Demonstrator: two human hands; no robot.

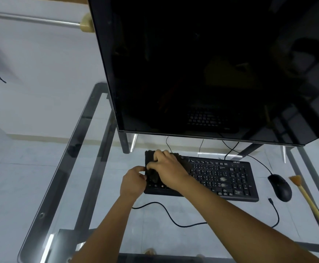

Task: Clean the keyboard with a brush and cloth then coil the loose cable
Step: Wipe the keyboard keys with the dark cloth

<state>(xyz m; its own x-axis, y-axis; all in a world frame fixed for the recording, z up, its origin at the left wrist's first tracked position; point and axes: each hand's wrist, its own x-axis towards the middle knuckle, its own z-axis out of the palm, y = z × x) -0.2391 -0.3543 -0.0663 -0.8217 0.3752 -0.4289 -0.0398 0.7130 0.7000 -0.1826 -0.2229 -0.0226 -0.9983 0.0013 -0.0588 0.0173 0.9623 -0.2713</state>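
A black keyboard [221, 177] lies on the glass desk below the monitor. A dark cloth [152, 174] covers its left end. My right hand [167, 168] lies on the cloth with curled fingers that grip it against the keys. My left hand [134, 182] holds the keyboard's left edge, thumb and fingers pinching it. A loose black cable [173, 219] snakes across the glass in front of the keyboard. A yellow-handled brush [306, 198] lies at the far right, bristles pointing away from me.
A large black monitor [211, 63] stands close behind the keyboard. A black mouse [280, 186] sits between keyboard and brush, its wire running back under the monitor. The glass desk [117, 234] has a metal frame; its left edge runs diagonally.
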